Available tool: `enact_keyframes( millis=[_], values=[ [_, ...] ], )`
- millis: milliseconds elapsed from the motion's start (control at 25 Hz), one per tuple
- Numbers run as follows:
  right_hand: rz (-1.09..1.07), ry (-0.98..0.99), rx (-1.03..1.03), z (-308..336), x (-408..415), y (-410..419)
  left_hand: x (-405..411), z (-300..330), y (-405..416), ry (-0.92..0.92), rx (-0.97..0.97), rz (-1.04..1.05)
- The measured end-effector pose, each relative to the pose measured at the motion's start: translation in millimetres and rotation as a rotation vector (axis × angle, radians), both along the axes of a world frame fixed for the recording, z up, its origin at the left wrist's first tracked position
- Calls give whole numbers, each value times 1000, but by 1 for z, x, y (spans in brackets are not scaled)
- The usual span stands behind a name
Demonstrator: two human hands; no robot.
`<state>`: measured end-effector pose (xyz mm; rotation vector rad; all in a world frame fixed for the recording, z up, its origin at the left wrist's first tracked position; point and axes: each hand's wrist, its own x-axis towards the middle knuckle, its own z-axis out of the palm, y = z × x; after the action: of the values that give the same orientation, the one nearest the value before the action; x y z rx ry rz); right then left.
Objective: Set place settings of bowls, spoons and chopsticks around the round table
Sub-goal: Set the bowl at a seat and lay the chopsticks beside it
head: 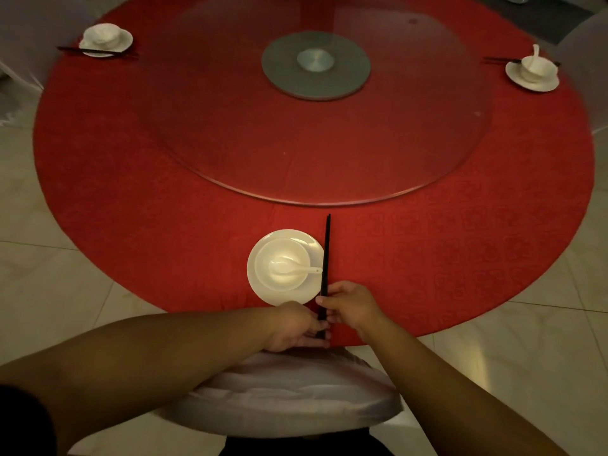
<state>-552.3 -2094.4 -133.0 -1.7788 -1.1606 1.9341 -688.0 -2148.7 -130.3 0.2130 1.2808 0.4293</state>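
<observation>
At the near edge of the red round table (148, 199) stands a white plate (306, 240) carrying a white bowl (263, 261) with a white spoon (294, 268) lying in it. A pair of black chopsticks (326, 255) lies just right of the plate, pointing away from me. My right hand (350, 306) pinches the chopsticks near their lower end. My left hand (296, 325) holds their very end at the table's edge, fingers beneath them.
Two more settings stand far off: bowl, plate and chopsticks at far left (106, 39), bowl with spoon and chopsticks at far right (533, 70). A glass turntable (230, 126) with a grey hub (316, 69) fills the table's middle. A white-covered chair (289, 396) stands below my arms.
</observation>
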Motion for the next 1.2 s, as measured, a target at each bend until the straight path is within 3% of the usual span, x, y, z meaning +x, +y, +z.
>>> enact_keyframes(
  millis=[680, 1200],
  values=[
    [82, -175, 297, -18, -12, 0, -7, -18, 2, -41, 10, 98],
    [112, -212, 305, -19, -16, -8, -14, -23, 3, 17, 14, 47]
  ],
)
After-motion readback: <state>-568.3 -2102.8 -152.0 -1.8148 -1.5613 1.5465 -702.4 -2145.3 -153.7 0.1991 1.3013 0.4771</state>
